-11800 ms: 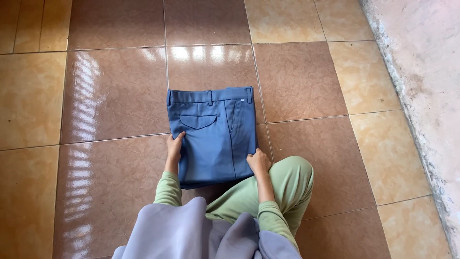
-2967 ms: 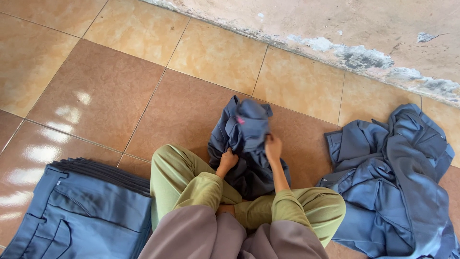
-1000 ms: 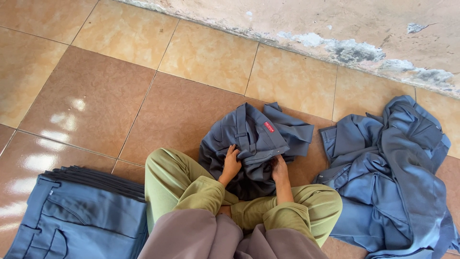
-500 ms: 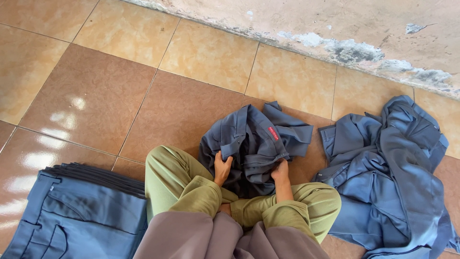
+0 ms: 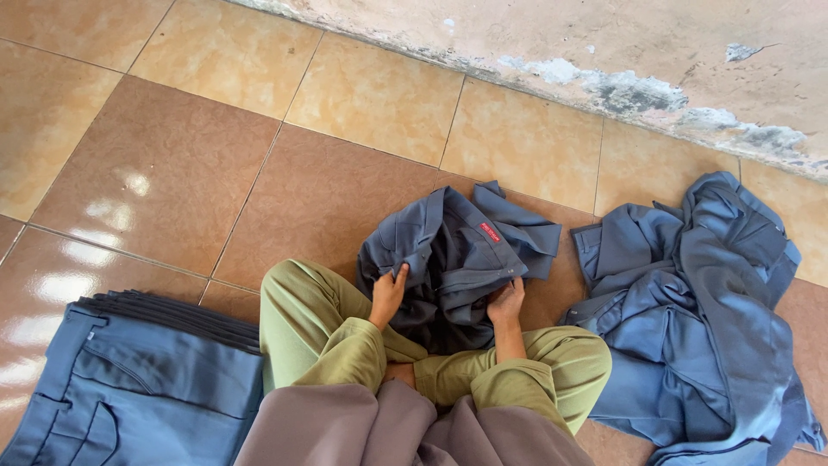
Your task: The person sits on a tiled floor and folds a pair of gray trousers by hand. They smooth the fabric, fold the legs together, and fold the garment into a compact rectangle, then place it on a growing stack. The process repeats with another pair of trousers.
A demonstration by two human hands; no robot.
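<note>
I sit cross-legged on a tiled floor in green trousers. A crumpled dark blue-grey pair of trousers (image 5: pixel 457 255) with a small red tag lies on the floor just in front of my knees. My left hand (image 5: pixel 388 292) grips a fold of it on its left side. My right hand (image 5: pixel 506 302) clutches its lower right edge, fingers curled into the cloth.
A stack of folded blue trousers (image 5: pixel 129 380) lies at my left. A loose heap of blue garments (image 5: pixel 699 311) lies at my right, near the stained wall (image 5: pixel 604 52). Brown and tan floor tiles (image 5: pixel 164 173) stretch ahead and to the left.
The crumpled garment has spread a little wider on the floor, and both hands have shifted their grip lower on it. The camera view has barely moved.
</note>
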